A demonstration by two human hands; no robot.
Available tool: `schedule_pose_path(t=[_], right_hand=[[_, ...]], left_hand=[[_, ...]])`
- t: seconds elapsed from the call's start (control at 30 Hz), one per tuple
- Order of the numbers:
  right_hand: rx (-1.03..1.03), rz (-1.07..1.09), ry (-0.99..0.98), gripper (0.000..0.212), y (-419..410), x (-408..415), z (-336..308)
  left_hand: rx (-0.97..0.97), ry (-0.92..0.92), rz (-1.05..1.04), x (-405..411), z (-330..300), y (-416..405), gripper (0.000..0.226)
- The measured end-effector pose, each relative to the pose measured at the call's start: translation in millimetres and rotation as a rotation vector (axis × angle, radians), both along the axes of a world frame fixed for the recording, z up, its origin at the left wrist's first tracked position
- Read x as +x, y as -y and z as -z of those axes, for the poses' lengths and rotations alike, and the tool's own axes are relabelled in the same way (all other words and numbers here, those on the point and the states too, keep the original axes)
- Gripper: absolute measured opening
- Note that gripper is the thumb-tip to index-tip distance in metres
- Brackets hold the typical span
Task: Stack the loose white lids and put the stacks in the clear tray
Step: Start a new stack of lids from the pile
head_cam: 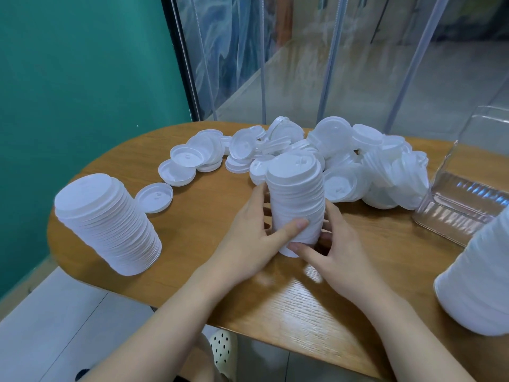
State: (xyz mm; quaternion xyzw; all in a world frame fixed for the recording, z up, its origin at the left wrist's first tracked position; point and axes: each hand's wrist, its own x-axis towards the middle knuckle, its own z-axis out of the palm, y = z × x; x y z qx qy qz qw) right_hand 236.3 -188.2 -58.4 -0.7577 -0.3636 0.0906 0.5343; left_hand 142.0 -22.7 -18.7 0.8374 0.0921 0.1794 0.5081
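A tall stack of white lids (296, 194) stands upright in the middle of the wooden table (225, 282). My left hand (252, 235) grips its left side, thumb across the front. My right hand (334, 249) holds its right side and base. Behind the stack lies a heap of loose white lids (355, 161), with more scattered lids (192, 158) to the left. The clear tray (460, 208) sits at the right edge of the table, apart from both hands.
Another stack of lids (110, 224) leans on the left of the table, with a single lid (154, 197) beside it. A third stack (479, 277) stands at the near right. A teal wall is on the left, glass panels behind.
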Motion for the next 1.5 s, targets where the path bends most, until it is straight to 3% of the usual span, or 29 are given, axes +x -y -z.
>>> schedule_pose_path(t=[0.63,0.77,0.93,1.13,1.27,1.5], right_hand=[[-0.099,0.266,0.069,0.064,51,-34,-2],[-0.075,0.278,0.026,0.083,53,-37,-2],[0.020,0.276,-0.011,0.103,49,-34,-8],[0.110,0.254,-0.010,0.083,41,-29,-15],[0.151,0.261,-0.026,0.077,36,-31,-15],[0.215,0.250,-0.082,0.065,35,-31,-19]], left_hand=[[0.127,-0.014,0.193,12,0,21,0.071],[0.146,-0.029,0.169,16,0,19,0.077],[-0.130,0.040,0.188,20,-4,15,0.088],[-0.302,0.083,0.259,28,-19,15,0.079],[-0.248,0.066,0.258,33,-21,16,0.073],[-0.041,0.070,0.254,32,-34,16,0.081]])
